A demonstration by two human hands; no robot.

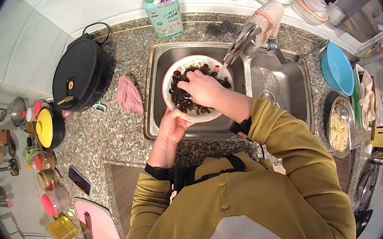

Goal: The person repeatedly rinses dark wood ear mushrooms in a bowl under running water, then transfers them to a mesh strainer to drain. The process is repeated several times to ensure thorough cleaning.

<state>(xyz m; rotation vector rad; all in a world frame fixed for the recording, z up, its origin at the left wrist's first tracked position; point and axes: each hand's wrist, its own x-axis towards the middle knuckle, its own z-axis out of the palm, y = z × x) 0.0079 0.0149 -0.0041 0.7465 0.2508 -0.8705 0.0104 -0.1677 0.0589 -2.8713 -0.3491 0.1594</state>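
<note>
Over the left basin of the steel sink is a white bowl with a red rim, full of dark, ruffled pieces that look like wood ear fungus. My left hand grips the bowl's near left edge, its fingers partly hidden underneath. Inside the bowl, my right hand is bent down among the fungus, with its fingertips buried in it. From the faucet, a stream of water falls at the bowl's right side, just beyond my right hand.
A green detergent bottle stands behind the sink. To the left are a pink cloth, a black round appliance and a phone. At right sit a blue basin and a metal dish of pale shreds.
</note>
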